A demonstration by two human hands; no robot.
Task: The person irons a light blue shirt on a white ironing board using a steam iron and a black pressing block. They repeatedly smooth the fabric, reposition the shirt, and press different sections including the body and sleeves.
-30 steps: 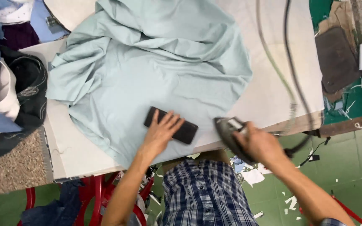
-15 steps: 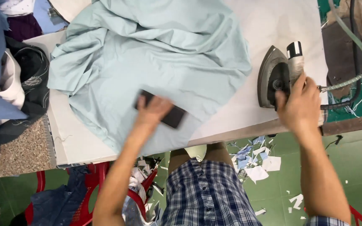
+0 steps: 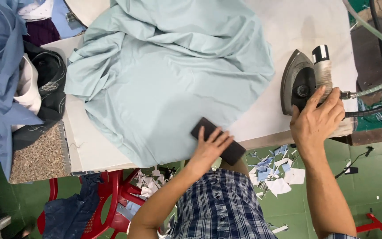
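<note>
Fingers of left hand [image 3: 212,144] press flat on dark block [image 3: 218,140]; right hand [image 3: 317,119] clasps iron [image 3: 305,82].

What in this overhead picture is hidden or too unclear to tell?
Head view:
- Near end of the dark flat block: covered by the left hand.
- Sole of the iron: it faces away; the right hand covers its near end.
- Far side of the pale green garment: cut off by the top edge.
- Hose: its source lies beyond the frame.
</note>
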